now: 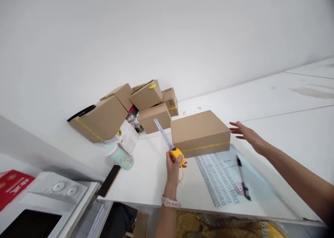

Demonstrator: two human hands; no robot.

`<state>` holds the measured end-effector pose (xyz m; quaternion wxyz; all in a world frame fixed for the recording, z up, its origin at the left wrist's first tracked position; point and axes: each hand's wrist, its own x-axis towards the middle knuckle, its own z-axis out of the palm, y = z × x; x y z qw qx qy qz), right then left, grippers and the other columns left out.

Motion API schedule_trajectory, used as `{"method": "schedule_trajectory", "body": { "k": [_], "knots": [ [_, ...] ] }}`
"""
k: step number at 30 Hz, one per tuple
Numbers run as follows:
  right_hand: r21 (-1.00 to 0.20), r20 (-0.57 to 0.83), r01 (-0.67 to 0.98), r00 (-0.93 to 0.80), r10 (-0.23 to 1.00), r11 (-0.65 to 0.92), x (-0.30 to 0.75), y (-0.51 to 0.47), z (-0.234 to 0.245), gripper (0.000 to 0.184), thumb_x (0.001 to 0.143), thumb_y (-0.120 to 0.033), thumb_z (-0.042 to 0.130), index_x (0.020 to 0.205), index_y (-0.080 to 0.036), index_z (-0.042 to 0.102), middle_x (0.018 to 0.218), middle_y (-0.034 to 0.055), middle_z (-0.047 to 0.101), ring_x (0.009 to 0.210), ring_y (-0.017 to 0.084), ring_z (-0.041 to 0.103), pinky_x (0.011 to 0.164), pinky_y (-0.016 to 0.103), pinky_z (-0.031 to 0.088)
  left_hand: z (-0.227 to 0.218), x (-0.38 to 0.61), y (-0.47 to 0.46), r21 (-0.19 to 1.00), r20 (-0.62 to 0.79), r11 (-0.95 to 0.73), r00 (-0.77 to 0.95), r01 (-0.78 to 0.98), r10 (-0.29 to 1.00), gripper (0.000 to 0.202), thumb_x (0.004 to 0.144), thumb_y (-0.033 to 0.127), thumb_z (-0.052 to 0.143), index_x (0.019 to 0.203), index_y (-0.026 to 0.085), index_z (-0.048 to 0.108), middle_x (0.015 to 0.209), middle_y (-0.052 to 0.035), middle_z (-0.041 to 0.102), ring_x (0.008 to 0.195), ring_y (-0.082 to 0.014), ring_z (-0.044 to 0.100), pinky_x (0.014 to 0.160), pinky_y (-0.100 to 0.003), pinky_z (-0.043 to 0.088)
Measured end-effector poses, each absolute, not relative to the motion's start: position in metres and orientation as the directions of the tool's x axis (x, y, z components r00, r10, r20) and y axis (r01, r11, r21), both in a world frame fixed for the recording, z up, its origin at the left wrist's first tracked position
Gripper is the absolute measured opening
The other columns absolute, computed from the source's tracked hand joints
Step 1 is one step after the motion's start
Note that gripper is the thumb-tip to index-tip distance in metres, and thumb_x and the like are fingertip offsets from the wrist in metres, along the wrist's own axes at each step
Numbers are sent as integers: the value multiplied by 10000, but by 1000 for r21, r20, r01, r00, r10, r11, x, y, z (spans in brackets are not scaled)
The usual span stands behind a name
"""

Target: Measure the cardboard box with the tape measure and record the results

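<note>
My left hand (174, 163) is wrapped round a yellow tape measure (178, 156), thumb on its case. A length of its white blade (163, 134) sticks out toward the wall, alongside the left end of a closed cardboard box (199, 132). Yellow tape runs along the front side of that box. Beside the box's right end, my right hand (245, 135) has its fingers stretched out and holds nothing; I cannot tell whether the fingertips touch the cardboard. Partly under the box lies a printed sheet (219, 180) in a clear sleeve, with a black pen (242, 177) on top.
Several cardboard boxes (153, 118) are piled by the wall, with small jars (135, 121) among them. A mint cup (120, 156) with a pink lid and a dark phone-like slab (109, 180) lie at the table's left edge. A white microwave (44, 203) stands lower left.
</note>
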<state>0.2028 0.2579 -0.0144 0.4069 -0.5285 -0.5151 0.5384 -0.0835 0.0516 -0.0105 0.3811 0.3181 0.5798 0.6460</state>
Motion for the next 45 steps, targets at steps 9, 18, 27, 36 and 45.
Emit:
{"method": "schedule_trajectory", "body": {
  "k": [9,18,27,36,45],
  "knots": [
    [-884,178,419,-115,977,210,166,269,57,660,918,-724,530,1442,-327,590,1421,125,593,1110,314,639,948,437,527,40,-111,96,985,101,-154,-451,-83,887,682,649,560,842,1120,203,499,839,13,619,597,-158,660,556,-281,518],
    [-566,575,644,-140,806,515,140,306,46,350,975,-424,420,1024,-212,695,1134,148,727,1080,350,588,924,508,473,39,-60,66,960,221,-263,-312,-99,924,677,711,536,859,1212,229,523,1081,-32,630,654,-116,655,546,-247,558],
    [-321,680,686,-312,663,653,143,296,47,379,1020,-250,342,1115,-195,705,1078,141,743,1023,319,609,908,479,438,8,-13,50,959,-10,40,111,-281,994,700,634,548,896,1140,206,555,1150,-58,612,604,-98,670,471,-192,526],
    [-59,693,741,-452,562,669,142,289,53,597,963,-84,377,1452,-333,614,1067,109,695,920,274,541,874,438,366,-11,-5,44,947,-47,80,112,-311,993,714,626,561,907,1129,196,555,1054,-24,598,594,-73,633,469,-181,534],
    [-8,670,717,-513,536,697,145,292,52,568,983,-102,398,1379,-387,690,1134,100,686,944,274,506,848,423,350,-17,14,46,949,-69,89,77,-303,995,755,580,578,938,1086,193,530,931,9,563,682,-85,584,509,-180,558]
  ]
}}
